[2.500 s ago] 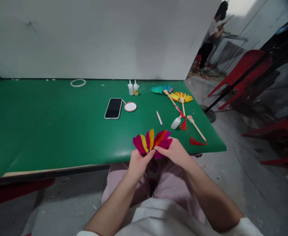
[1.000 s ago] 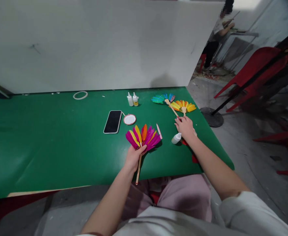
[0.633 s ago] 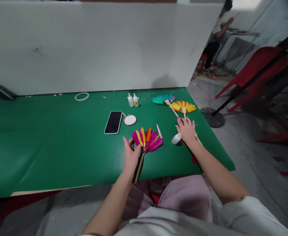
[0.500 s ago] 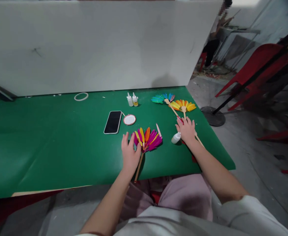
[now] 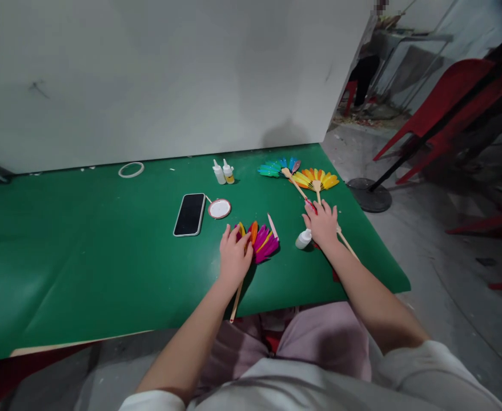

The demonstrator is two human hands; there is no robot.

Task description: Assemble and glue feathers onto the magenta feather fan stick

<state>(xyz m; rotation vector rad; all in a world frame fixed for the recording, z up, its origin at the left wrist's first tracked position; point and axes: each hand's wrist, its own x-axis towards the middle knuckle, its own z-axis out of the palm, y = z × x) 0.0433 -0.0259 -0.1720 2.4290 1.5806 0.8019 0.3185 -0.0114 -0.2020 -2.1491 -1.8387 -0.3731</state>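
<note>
Head view: only one cam here, looking down at a green tabletop (image 5: 117, 257) with a white panel (image 5: 169, 74) behind it.
Left hand (image 5: 236, 257): palm down over the left side of the magenta fan, fingers a bit apart, not clamped on anything I can see. Can't tell if the fingertips are actually touching feathers.
Magenta fan (image 5: 266, 244): lying near the front edge, yellow and orange feathers mixed in, wooden handle (image 5: 236, 302) poking out past the edge towards the lap.
Right hand (image 5: 322, 224): palm down, fingers spread, lower ends of the other handles right by it. Whatever's under the palm is hidden.
Other fans: a blue-green one (image 5: 274, 169) and a yellow-orange one (image 5: 316, 179), side by side at the back right.
Featherless stick (image 5: 348, 244): sticks out beside the right wrist.
Small bottle (image 5: 303, 239): tilted, just left of the right hand.
Pink tool (image 5: 272, 226): slim thing between magenta fan and bottle.
Phone (image 5: 189, 214): dark screen up, left of a round white disc (image 5: 220, 208) with a reddish rim.
</note>
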